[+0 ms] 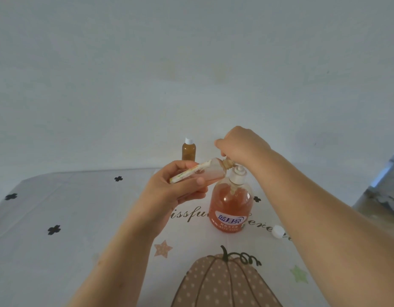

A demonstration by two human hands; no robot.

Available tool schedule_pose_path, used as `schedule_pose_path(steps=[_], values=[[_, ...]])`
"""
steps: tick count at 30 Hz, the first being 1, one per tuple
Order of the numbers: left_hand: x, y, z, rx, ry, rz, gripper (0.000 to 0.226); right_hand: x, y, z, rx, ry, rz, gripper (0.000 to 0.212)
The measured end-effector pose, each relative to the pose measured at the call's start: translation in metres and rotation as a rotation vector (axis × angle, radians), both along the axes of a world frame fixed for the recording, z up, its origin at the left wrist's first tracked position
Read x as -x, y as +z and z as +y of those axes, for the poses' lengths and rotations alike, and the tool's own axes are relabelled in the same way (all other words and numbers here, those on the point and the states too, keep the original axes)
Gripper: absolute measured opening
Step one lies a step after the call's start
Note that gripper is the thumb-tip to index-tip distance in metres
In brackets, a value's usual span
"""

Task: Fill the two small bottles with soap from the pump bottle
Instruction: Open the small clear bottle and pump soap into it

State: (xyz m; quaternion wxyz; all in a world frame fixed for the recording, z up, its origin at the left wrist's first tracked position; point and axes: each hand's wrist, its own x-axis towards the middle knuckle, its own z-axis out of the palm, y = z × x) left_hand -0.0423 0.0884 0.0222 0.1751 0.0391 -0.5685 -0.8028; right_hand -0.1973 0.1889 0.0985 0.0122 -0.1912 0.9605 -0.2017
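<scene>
**Small bottle held at the pump head**

A small clear plastic bottle (210,173), uncapped and tilted, is gripped in the left hand (180,187), with its neck set against the white top of the orange soap pump bottle (231,204). The pump bottle stands mid-tabletop (81,218). The right hand (242,145) is curled down over the pump top; whether it grips or only presses cannot be told. A white-capped small amber bottle (188,150) stands at the far edge. A loose white cap (277,231) lies just right of the pump bottle.

Your pump bottle (230,204) is orange, white-topped, blue-labelled; behind it, an amber, white-capped small bottle (188,151); beneath it, white cloth (81,218) with black flowers.
</scene>
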Motion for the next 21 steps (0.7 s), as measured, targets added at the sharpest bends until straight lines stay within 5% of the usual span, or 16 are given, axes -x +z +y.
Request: schedule_pose_path(steps=[21], values=[[0.003, -0.005, -0.006, 0.020, -0.037, -0.050, 0.031, -0.005, -0.012, 0.003, 0.034, -0.027, -0.055, 0.028]])
